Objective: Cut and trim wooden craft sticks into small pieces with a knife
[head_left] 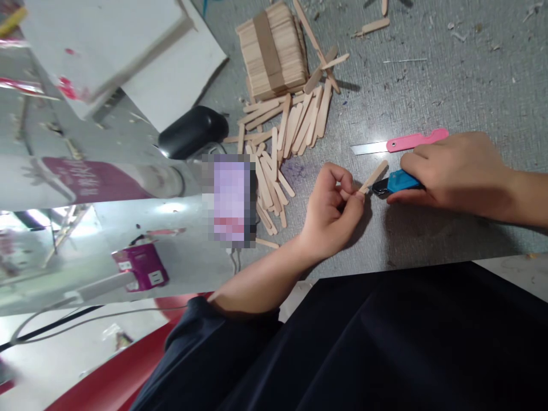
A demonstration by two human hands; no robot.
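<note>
My left hand (333,214) pinches one end of a wooden craft stick (375,176), whose free end points up and to the right. In my right hand (456,171) is a blue utility knife (403,181), its black tip against or very close to the stick; I cannot tell how deep the blade sits. Just above the right hand lies a pink craft knife (417,140) with its blade out to the left. Loose craft sticks (295,125) are heaped to the left of my hands.
A banded bundle of craft sticks (274,51) stands at the back. Along the left are a black computer mouse (194,132), a blurred-out phone (231,200) with a cable, white boards (171,74) and a purple box (141,267). A thin needle-like piece (405,60) lies farther back.
</note>
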